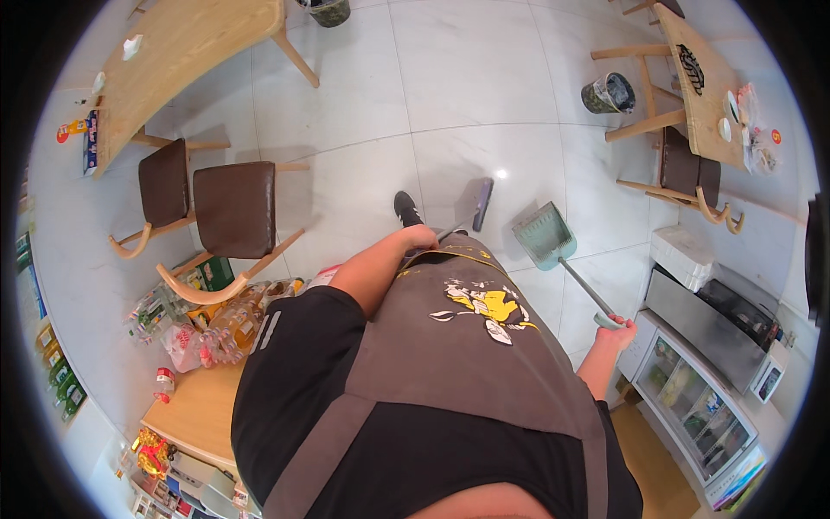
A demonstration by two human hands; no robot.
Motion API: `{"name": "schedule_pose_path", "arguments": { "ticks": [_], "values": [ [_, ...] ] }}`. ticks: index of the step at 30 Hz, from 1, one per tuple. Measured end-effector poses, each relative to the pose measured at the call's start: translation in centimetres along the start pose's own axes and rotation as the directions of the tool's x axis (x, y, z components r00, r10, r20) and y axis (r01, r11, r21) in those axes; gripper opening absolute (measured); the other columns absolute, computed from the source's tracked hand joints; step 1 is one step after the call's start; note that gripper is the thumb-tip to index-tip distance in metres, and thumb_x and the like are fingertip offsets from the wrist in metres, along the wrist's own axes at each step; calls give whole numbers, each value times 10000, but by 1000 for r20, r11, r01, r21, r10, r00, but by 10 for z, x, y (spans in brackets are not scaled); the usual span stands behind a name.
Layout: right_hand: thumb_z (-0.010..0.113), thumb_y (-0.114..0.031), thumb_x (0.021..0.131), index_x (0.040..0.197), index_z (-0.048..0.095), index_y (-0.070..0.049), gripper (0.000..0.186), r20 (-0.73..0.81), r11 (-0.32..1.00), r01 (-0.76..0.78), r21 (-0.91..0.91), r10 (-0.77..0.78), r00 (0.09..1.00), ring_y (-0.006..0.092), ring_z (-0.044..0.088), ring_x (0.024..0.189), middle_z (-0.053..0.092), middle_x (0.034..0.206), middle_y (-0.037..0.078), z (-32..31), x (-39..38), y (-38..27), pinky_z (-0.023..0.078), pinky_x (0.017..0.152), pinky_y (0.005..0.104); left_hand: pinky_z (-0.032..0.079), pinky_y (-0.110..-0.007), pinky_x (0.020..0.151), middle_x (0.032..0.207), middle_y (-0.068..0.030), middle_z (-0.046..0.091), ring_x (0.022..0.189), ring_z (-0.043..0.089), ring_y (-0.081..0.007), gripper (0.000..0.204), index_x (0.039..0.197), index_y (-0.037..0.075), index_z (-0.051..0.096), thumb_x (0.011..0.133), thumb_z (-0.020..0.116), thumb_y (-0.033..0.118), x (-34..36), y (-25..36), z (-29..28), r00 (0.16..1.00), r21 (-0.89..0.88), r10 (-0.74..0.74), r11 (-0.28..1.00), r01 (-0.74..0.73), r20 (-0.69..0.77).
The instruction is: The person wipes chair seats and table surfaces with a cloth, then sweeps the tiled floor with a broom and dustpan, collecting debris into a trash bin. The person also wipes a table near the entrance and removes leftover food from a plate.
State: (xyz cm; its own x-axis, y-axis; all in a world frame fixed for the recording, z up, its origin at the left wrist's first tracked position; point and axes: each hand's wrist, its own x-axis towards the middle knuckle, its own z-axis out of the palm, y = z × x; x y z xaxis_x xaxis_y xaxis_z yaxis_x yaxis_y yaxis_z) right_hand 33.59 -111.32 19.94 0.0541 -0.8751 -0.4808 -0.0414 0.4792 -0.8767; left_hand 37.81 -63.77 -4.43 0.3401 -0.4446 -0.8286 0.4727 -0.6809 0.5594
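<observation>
My right hand (615, 332) is closed round the handle end of a long-handled grey-green dustpan (545, 238). The pan is held out in front of me to the right, over the white tiled floor. In front of my apron (471, 311), my left hand (418, 238) is curled round the stick of a broom, partly hidden by my own wrist and the apron. The purple-grey broom head (484, 205) reaches forward near my dark shoe (406, 208), to the left of the dustpan. Whether the bristles touch the floor, I cannot tell.
Brown-seated chairs (233, 208) and a wooden table (181, 60) stand at the left. Bottles (233, 324) crowd below them. At the right are a waste bin (609, 93), another table (705, 95) and a glass-fronted cabinet (692, 402). A second bin (328, 12) stands at the far edge.
</observation>
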Motion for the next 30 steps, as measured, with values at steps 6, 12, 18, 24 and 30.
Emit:
{"name": "schedule_pose_path", "arguments": {
  "ticks": [6,12,18,24,30],
  "values": [
    [500,-150,823,851,382,-70,145,122,999,-49,-19,51,991,187,460,551,442,631,52,-11,-1,-21,452,561,326,435,-264,496,650,-40,579,521,523,-127,189,742,38,568,880,611,159,6,-4,15,924,-756,-110,545,364,365],
    [492,-98,829,791,413,-74,91,194,986,-137,-97,154,969,165,464,588,460,686,52,-5,-2,-20,465,547,290,327,-222,360,564,13,456,415,399,-68,248,696,105,407,927,497,125,-20,-27,8,877,-879,-51,-27,476,477],
    [488,-58,776,773,411,-81,81,283,981,-174,-86,191,940,150,454,549,443,638,36,5,13,-1,468,525,269,364,-260,392,590,-28,485,450,453,-110,88,943,10,543,865,546,52,-62,-4,14,975,-963,-219,250,102,47],
    [497,-90,779,777,401,-98,97,312,960,-273,-58,278,909,127,442,530,447,634,26,14,11,15,429,479,257,389,-328,427,600,-49,499,457,468,-158,643,1390,-14,351,795,593,8,-62,0,20,956,-841,-220,539,-46,-194],
    [495,-81,798,808,407,-94,90,354,962,-242,-127,272,895,132,432,523,451,645,36,38,-13,23,422,470,244,406,-323,430,593,-60,539,461,504,-157,394,1164,-1,570,776,636,18,-42,7,-4,976,-721,-202,689,79,-85]
  ]
}}
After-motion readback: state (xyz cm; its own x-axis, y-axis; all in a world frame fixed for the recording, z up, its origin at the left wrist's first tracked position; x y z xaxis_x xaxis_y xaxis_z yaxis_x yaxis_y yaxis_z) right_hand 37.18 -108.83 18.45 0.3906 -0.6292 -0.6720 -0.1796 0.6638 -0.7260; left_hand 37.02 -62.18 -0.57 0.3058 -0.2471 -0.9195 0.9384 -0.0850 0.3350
